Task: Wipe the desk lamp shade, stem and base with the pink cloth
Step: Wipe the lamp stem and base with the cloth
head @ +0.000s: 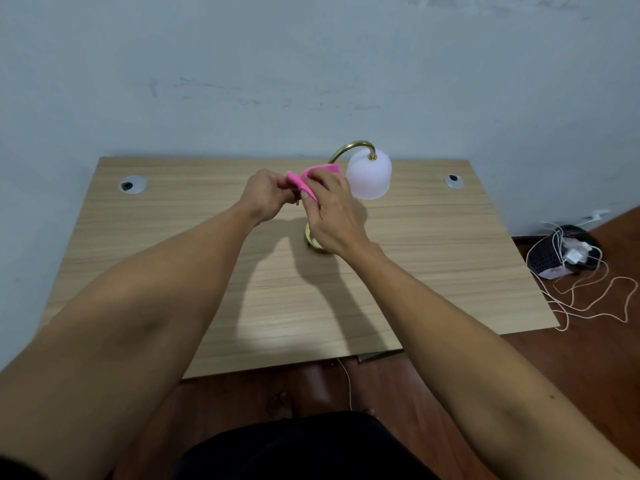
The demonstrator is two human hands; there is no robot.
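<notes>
Both your hands pinch the cloth (304, 180) over the stem: left hand (265, 197) closed on its left end, right hand (332, 213) on the rest. The stem (349, 147) runs upright under them; the shade (369, 176) hangs at 2 o'clock, nearer your right hand, the base (313, 242) at 6 o'clock.

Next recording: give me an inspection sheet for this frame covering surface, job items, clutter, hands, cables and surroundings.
Surface: wooden desk, two round grommet holes, one near each back corner.
Job's things: desk lamp with white shade, curved brass stem, brass base partly hidden by the right hand; pink cloth held at stem height.
Clutter: nothing seen on the desk.
Hands: left hand and right hand both grip the cloth; whether the stem is inside it is hidden.
Cables: loose pale cord on the floor to the right.
Surroundings: pale wall, reddish floor, dark basket of chargers.
</notes>
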